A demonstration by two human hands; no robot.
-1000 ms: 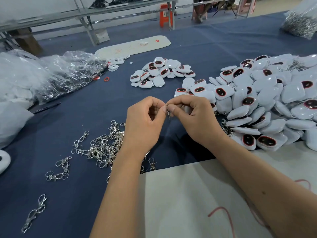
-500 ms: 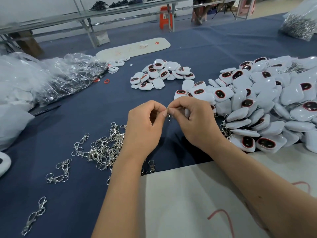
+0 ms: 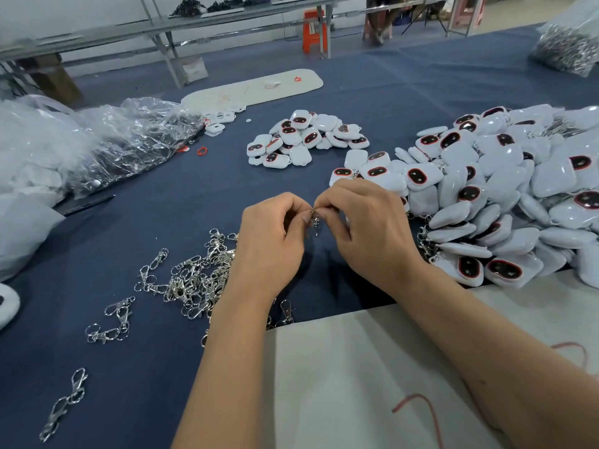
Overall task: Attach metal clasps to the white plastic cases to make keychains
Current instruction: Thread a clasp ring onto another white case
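clasp pile (image 3: 191, 280) left, cases (image 3: 505, 202) right

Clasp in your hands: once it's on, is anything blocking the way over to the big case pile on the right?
Nothing visible does. Both hands pinch the clasp above bare blue cloth; the case pile lies just right of the right hand.

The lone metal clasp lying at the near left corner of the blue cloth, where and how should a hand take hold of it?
Pinch the lone clasp across its narrow middle, where hook and ring link, coming straight down from above. It lies flat on the blue cloth, stretched diagonally, apart from the clasp pile, so finger and thumb likely fit on either side. Both the left hand and the right hand already pinch another clasp.
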